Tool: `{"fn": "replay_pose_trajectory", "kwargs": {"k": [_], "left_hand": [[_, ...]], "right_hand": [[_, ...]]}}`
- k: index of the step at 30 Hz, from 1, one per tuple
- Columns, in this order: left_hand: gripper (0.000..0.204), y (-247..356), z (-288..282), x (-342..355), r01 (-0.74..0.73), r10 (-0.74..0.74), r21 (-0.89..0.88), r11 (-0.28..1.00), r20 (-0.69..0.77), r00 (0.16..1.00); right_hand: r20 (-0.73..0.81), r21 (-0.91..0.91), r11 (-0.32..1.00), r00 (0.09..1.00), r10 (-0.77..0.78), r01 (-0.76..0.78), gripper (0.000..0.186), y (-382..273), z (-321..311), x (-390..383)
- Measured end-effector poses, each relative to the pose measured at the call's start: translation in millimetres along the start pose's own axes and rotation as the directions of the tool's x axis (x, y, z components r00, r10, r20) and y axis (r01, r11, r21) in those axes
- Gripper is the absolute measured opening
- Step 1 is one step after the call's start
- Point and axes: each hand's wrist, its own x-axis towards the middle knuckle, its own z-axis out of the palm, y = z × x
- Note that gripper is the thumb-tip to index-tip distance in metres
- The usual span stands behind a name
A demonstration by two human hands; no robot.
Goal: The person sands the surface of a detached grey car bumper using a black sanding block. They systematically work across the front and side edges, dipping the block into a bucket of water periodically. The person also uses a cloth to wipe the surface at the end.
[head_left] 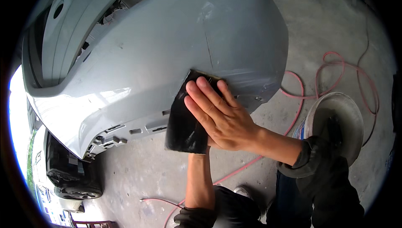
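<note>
A grey car bumper (pixel 159 52) fills the upper middle of the view, with a thin dark line (pixel 208 46) running down its curved face. Against its lower part lies a black sheet (pixel 184 123) that looks like sandpaper, hanging past the bumper's lower edge. My right hand (pixel 224 117) rests flat on the sheet's upper right part, fingers stretched out and slightly apart, pressing it to the surface. My left forearm (pixel 200 182) rises from below to behind the sheet's lower end. The sheet and my right hand hide the left hand's fingers.
At right, a pale bucket (pixel 356 106) holds a dark object (pixel 334 129). A red hose (pixel 299 106) loops over the concrete floor and passes under my right arm. Clips and slots (pixel 109 138) line the bumper's lower edge. A white vehicle (pixel 42 161) stands at the far left.
</note>
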Motion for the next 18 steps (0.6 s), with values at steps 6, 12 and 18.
{"fn": "replay_pose_trajectory", "kwargs": {"k": [6,12,18], "left_hand": [[0.077,-15.2,68.3,8.3,-0.177,0.233,0.480,0.859,-0.060,0.971],[0.072,-12.7,58.7,9.5,-0.087,0.104,0.257,0.962,-0.052,0.993],[0.101,-12.8,54.1,7.2,0.104,-0.085,-0.130,0.986,0.140,0.986]], "right_hand": [[-0.103,0.098,0.995,0.995,-0.008,0.018,0.055,14.9,-45.2,-43.4],[-0.197,0.061,0.994,0.977,-0.083,0.096,0.052,22.2,-55.7,-25.3],[-0.190,-0.046,0.999,0.981,-0.023,0.014,0.054,25.4,-26.9,-16.3]]}}
